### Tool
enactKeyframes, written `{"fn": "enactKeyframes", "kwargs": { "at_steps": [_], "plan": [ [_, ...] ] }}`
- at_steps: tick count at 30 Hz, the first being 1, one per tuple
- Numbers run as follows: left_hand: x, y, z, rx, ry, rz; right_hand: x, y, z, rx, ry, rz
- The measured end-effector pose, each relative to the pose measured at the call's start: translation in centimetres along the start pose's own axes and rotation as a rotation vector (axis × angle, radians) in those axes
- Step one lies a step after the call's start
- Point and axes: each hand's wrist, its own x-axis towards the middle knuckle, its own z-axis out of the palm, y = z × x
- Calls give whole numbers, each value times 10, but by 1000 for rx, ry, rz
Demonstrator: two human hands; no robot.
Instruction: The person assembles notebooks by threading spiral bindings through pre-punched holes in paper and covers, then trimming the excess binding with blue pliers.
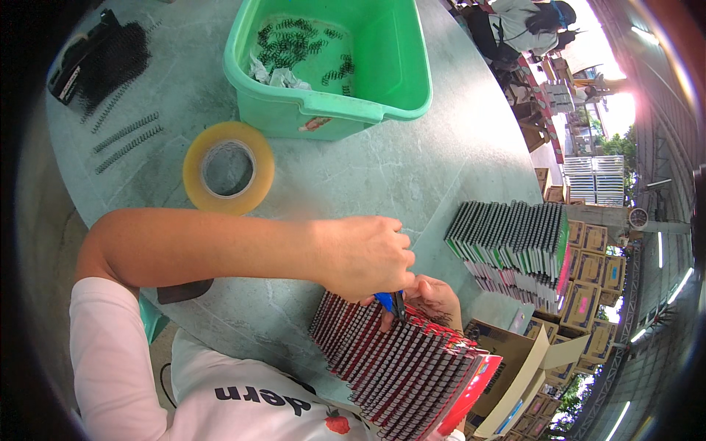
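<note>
My left arm reaches across from the left, and my left hand (371, 257) is closed round blue-handled pliers (386, 300). Their dark jaws meet the upper edge of a thick row of spiral-bound notebooks (397, 360) with red covers and black wire coils. Just right of the jaws, my right hand (435, 294) is curled at the same edge. Short dark bits of wire coil (441, 316) show in its palm; some of its fingers are hidden behind the tool and notebooks. The row leans against my body at the lower right.
A green tub (323, 110) with cut coil pieces stands at the far side. A tape roll (228, 167) and loose coils (129, 140) lie left. More bound notebooks (507, 250) are stacked right, above an open carton (507, 367). Another person (529, 26) is far right.
</note>
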Motion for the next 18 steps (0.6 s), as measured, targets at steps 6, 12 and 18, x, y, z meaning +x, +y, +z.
{"fn": "enactKeyframes", "kwargs": {
  "at_steps": [6, 12, 18],
  "plan": [
    [-2, 9, 3, 4, -82, -106, -4, 1, 22, -45, 78, -69],
    [-8, 17, 5, -18, 3, -153, -8, -2, -5, -253, 136, -17],
    [-10, 14, -4, 51, 189, -92, 4, -6, 2, -251, 37, -44]
  ]
}}
